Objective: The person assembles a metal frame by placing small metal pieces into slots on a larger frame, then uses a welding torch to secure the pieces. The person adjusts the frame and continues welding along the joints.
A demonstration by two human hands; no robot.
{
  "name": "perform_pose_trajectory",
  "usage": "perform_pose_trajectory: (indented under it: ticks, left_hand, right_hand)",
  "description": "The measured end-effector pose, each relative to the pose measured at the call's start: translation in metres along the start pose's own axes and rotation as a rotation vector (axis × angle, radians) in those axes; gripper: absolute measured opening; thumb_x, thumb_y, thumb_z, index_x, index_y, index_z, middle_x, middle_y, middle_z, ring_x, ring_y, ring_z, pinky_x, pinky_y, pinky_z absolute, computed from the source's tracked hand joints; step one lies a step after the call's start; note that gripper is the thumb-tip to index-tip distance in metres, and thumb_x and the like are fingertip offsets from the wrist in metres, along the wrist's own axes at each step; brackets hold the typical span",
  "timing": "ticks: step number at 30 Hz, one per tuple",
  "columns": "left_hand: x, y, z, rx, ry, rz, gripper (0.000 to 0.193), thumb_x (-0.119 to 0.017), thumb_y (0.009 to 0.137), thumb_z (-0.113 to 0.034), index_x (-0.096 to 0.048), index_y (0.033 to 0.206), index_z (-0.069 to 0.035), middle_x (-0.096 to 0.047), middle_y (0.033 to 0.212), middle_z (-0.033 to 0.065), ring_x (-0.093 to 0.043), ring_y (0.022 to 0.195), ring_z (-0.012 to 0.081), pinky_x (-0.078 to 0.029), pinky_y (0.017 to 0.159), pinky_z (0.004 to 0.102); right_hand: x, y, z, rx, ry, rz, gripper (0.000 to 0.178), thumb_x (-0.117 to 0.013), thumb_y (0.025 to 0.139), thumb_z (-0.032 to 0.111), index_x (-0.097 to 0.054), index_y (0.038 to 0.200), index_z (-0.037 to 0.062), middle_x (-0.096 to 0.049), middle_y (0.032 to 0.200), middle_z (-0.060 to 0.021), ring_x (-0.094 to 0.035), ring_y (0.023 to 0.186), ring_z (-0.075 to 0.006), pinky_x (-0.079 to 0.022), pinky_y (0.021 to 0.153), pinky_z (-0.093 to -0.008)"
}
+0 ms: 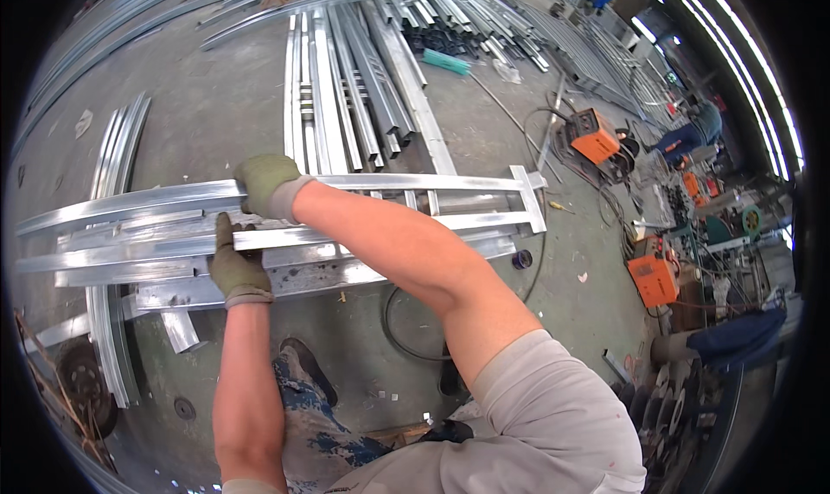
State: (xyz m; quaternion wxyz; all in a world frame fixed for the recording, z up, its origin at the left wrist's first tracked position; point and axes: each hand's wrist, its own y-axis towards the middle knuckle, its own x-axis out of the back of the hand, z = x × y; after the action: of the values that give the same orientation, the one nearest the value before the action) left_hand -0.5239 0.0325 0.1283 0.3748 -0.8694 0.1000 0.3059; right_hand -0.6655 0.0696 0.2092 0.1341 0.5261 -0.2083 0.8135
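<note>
A welded frame of silvery steel profiles (467, 183) lies across a low stack of similar profiles in front of me. My right hand (266, 183), in an olive-green glove, reaches across and grips the frame's far rail from above. In the same kind of glove, my left hand (235, 267) closes around the nearer rail (130, 259) just below it. Both forearms are bare. The two hands sit close together, left of the frame's middle.
Long steel profiles (363, 79) lie in rows on the concrete floor beyond. Curved profiles (108, 321) lie at the left. Two orange welding machines (595, 135) (653, 278) with cables stand at the right. Other people work at the far right, and a black cable loops near my feet.
</note>
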Motion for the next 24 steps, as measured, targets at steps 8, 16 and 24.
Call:
perform_pose_trajectory:
  ticks: [8,16,24]
  left_hand:
    - [-0.006,-0.045,-0.045,-0.191,-0.044,0.097,0.032,-0.076,0.097,-0.030,-0.069,0.122,-0.010,-0.062,0.098,0.0034,-0.061,0.087,0.0183,-0.055,0.084,0.0353]
    - [0.019,-0.019,-0.047,-0.216,0.032,0.112,0.023,-0.073,0.100,-0.028,-0.071,0.114,-0.010,-0.061,0.095,0.0016,-0.060,0.082,0.0150,-0.054,0.079,0.0337]
    - [0.050,0.034,-0.035,-0.205,0.051,0.300,0.015,-0.080,0.091,-0.013,-0.068,0.097,-0.006,-0.064,0.077,0.0018,-0.063,0.065,0.0152,-0.054,0.059,0.0300]
  right_hand:
    - [0.035,-0.028,0.053,0.072,-0.049,-0.113,0.033,-0.081,0.082,0.030,-0.077,0.108,0.0091,-0.075,0.109,-0.0157,-0.071,0.107,-0.0352,-0.056,0.093,-0.0469]
    - [0.001,-0.045,0.053,0.004,0.097,-0.197,0.035,-0.082,0.084,0.032,-0.076,0.108,0.0079,-0.076,0.111,-0.0140,-0.071,0.108,-0.0344,-0.056,0.093,-0.0467]
    - [-0.068,-0.026,0.028,-0.075,0.236,-0.379,0.037,-0.082,0.082,0.033,-0.075,0.108,0.0079,-0.075,0.106,-0.0166,-0.070,0.104,-0.0375,-0.055,0.093,-0.0469]
